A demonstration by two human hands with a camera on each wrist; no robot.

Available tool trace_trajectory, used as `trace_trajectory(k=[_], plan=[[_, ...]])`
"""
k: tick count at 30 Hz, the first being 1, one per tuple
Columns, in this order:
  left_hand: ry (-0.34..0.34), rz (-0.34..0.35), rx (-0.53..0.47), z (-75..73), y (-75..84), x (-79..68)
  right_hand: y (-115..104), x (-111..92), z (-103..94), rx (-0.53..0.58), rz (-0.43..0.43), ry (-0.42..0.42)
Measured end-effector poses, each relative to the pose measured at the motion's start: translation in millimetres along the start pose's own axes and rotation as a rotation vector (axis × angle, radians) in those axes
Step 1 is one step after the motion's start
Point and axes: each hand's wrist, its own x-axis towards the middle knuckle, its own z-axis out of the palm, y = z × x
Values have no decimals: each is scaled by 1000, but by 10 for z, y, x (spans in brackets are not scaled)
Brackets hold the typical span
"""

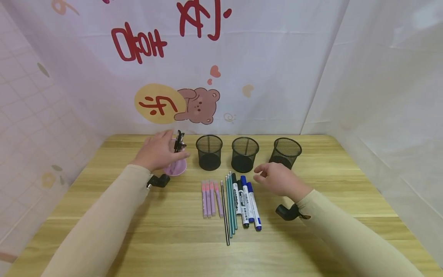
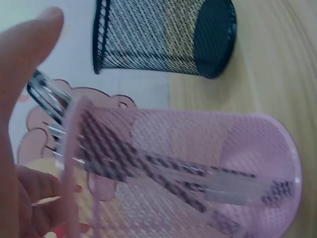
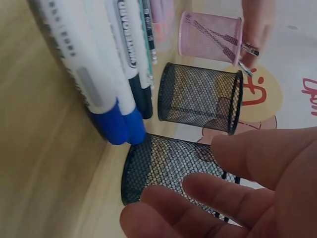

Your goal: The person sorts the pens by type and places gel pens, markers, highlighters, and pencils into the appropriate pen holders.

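My left hand (image 1: 157, 151) is at the mouth of a pink mesh pen cup (image 2: 183, 116), its thumb spread apart from its fingers near the rim. Black-and-clear pens (image 1: 179, 141) lean inside the cup, their upper ends sticking out between thumb and fingers. My right hand (image 1: 278, 180) hovers right of the whiteboard markers (image 1: 245, 202), fingers loosely bent and holding nothing. In the right wrist view, blue-capped markers (image 3: 106, 119) lie close by, and a black mesh cup (image 3: 166, 163) is behind the fingers.
Three black mesh cups, one on the left (image 1: 209, 154), one in the middle (image 1: 244, 154) and one on the right (image 1: 287, 148), stand along the table's back. Pinkish-purple sticks (image 1: 209, 202), a striped pencil (image 1: 225, 215) and teal pencils (image 1: 230, 209) lie in front. A printed curtain (image 1: 270, 69) hangs behind.
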Motion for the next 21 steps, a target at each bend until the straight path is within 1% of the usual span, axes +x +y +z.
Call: trace_trajectory(k=[5,7,10,17,21], plan=[[57,64,-38,-95,143,-24,-2,-2,77,-42,1,-26],[79,94,-44,-135,241,-42,2,-1,115,-51,5,-40],[104,145,-40,-155,387,-43,12,-3,168,-48,2,-51],[115,247,6,-116,698,-10,12,-10,242,-34,-18,-77],[108,274,28,-67,813,19,12,-16,281,-46,-22,-87]])
